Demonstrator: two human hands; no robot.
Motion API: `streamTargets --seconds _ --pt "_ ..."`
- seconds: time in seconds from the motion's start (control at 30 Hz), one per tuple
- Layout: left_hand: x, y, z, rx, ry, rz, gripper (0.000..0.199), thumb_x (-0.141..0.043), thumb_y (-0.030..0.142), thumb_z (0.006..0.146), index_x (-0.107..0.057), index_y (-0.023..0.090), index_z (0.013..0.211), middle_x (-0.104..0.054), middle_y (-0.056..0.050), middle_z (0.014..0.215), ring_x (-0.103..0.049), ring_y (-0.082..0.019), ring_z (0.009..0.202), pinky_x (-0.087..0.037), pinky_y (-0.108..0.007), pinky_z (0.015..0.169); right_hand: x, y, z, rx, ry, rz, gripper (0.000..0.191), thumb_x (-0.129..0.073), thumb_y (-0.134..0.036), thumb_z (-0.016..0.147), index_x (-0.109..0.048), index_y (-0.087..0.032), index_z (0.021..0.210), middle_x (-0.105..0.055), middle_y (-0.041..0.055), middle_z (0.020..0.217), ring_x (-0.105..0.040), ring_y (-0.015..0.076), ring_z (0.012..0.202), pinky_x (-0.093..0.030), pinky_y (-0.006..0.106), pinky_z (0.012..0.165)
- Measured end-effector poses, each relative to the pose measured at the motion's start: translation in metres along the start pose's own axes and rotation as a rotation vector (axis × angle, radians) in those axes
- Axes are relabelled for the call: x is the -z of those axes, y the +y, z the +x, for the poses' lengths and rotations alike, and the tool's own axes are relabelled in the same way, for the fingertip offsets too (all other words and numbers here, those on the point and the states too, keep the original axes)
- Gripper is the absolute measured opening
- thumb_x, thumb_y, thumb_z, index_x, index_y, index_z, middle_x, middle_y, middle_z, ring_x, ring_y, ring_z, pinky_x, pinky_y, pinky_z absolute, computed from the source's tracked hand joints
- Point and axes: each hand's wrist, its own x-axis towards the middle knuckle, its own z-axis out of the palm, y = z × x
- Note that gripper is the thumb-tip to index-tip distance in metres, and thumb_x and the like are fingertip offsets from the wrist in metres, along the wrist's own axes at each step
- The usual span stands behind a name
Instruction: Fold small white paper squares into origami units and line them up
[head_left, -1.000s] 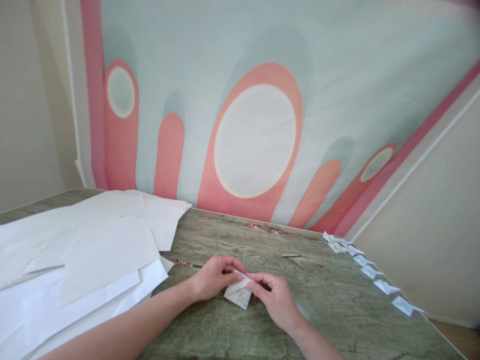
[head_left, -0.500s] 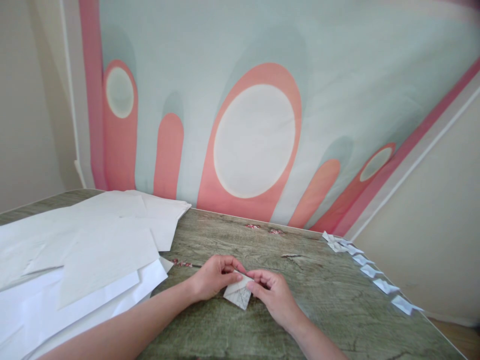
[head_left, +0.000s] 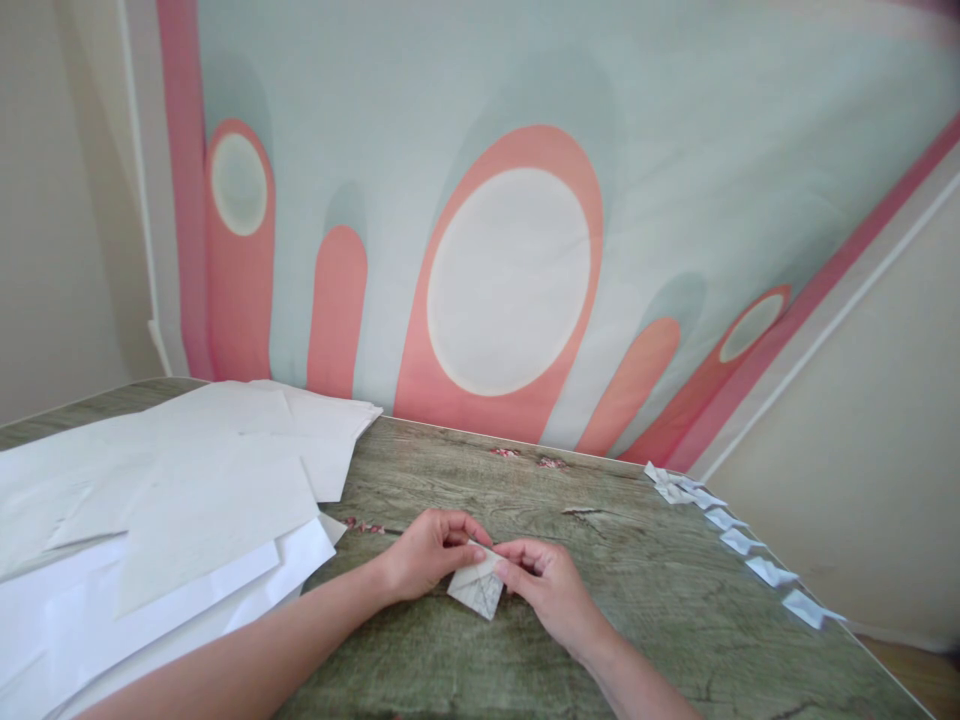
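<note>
A small folded piece of paper [head_left: 478, 589], pale with grey markings, is held just above or on the wood-patterned table [head_left: 645, 620]; I cannot tell whether it touches. My left hand [head_left: 435, 555] pinches its upper left edge between thumb and fingers. At its upper right edge, my right hand [head_left: 551, 590] grips the same paper, thumb on the near face. The fingertips of both hands nearly meet along the top, and part of that edge is hidden behind them.
Loose white paper sheets [head_left: 217, 510] overlap across the table's left side. Along the right edge lies a row of several small folded paper pieces [head_left: 769, 572]. Behind the table hangs a pale green backdrop [head_left: 675, 150] with coral shapes.
</note>
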Motion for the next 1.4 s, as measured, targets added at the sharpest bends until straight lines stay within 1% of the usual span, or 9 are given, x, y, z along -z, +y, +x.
streamTargets --seconds 0.1,0.23,0.37,0.43,0.57,0.93,1.13,1.3,1.4 --pt "0.0 -0.001 0.0 -0.003 -0.007 -0.008 0.04 -0.07 0.046 0.068 -0.063 0.01 0.085 -0.05 0.005 0.052 -0.036 -0.007 0.045 -0.024 -0.019 0.045 0.002 0.0 0.001 -0.017 -0.023 0.026 0.034 -0.07 -0.039 0.073 -0.068 -0.015 0.096 -0.065 0.0008 0.067 -0.056 0.0125 0.061 -0.042 0.023 0.058" --pt "0.0 -0.002 0.0 -0.006 -0.016 -0.018 0.039 -0.07 0.044 0.068 -0.063 0.01 0.086 -0.053 0.004 0.054 -0.038 -0.007 0.047 -0.025 -0.019 0.046 0.004 -0.002 0.001 -0.023 -0.088 0.047 0.03 -0.069 -0.041 0.074 -0.069 -0.014 0.089 -0.068 0.0036 0.073 -0.059 0.0144 0.065 -0.044 0.025 0.063" --pt "0.0 0.0 0.0 -0.014 -0.02 -0.03 0.039 -0.07 0.045 0.068 -0.062 0.01 0.085 -0.054 0.004 0.056 -0.038 -0.006 0.047 -0.026 -0.019 0.046 0.006 -0.002 0.002 -0.034 -0.106 0.079 0.033 -0.07 -0.041 0.073 -0.068 -0.016 0.096 -0.067 0.0012 0.07 -0.059 0.0146 0.065 -0.043 0.025 0.064" --pt "0.0 0.001 -0.001 -0.019 -0.02 -0.03 0.039 -0.07 0.045 0.068 -0.062 0.01 0.085 -0.053 0.005 0.055 -0.038 -0.006 0.047 -0.025 -0.019 0.046 0.006 -0.002 0.002 -0.014 -0.108 0.026 0.029 -0.068 -0.041 0.075 -0.07 -0.016 0.088 -0.066 0.0012 0.068 -0.058 0.0147 0.065 -0.042 0.025 0.064" --pt "0.0 0.002 -0.001 -0.019 -0.021 -0.023 0.04 -0.07 0.045 0.068 -0.062 0.01 0.086 -0.052 0.005 0.054 -0.036 -0.006 0.046 -0.025 -0.019 0.045 0.007 -0.003 0.001 0.025 -0.087 -0.101 0.028 -0.066 -0.043 0.076 -0.072 -0.015 0.073 -0.066 0.0009 0.066 -0.055 0.014 0.062 -0.04 0.024 0.062" --pt "0.0 0.001 0.001 -0.019 -0.014 0.017 0.04 -0.067 0.045 0.069 -0.06 0.011 0.087 -0.047 0.007 0.052 -0.033 -0.007 0.046 -0.023 -0.02 0.045 0.005 -0.002 0.002 0.009 -0.049 -0.142 0.03 -0.064 -0.044 0.075 -0.072 -0.015 0.071 -0.064 0.0008 0.063 -0.049 0.0121 0.056 -0.038 0.023 0.056" --pt "-0.003 0.002 0.0 -0.025 0.045 0.086 0.037 -0.065 0.04 0.071 -0.059 0.01 0.091 -0.042 0.008 0.052 -0.032 -0.007 0.048 -0.023 -0.02 0.046 0.003 -0.006 0.001 0.012 -0.011 -0.172 0.028 -0.063 -0.04 0.077 -0.071 -0.014 0.068 -0.056 -0.0012 0.055 -0.043 0.01 0.052 -0.033 0.021 0.052" --pt "-0.012 0.004 -0.004 -0.01 0.079 0.146 0.038 -0.071 0.03 0.063 -0.059 0.011 0.094 -0.049 0.007 0.058 -0.039 -0.009 0.053 -0.029 -0.019 0.049 0.0 -0.008 -0.001 0.026 0.02 -0.211 0.029 -0.061 -0.038 0.078 -0.068 -0.013 0.065 -0.051 -0.0024 0.054 -0.039 0.0095 0.052 -0.03 0.021 0.05" --pt "-0.016 0.004 -0.006 0.006 0.083 0.157 0.035 -0.069 0.028 0.063 -0.059 0.011 0.093 -0.051 0.006 0.06 -0.042 -0.01 0.054 -0.031 -0.02 0.049 -0.002 -0.009 -0.003 0.037 0.028 -0.237 0.029 -0.061 -0.038 0.078 -0.066 -0.013 0.064 -0.049 -0.0028 0.053 -0.038 0.0097 0.052 -0.03 0.021 0.05"
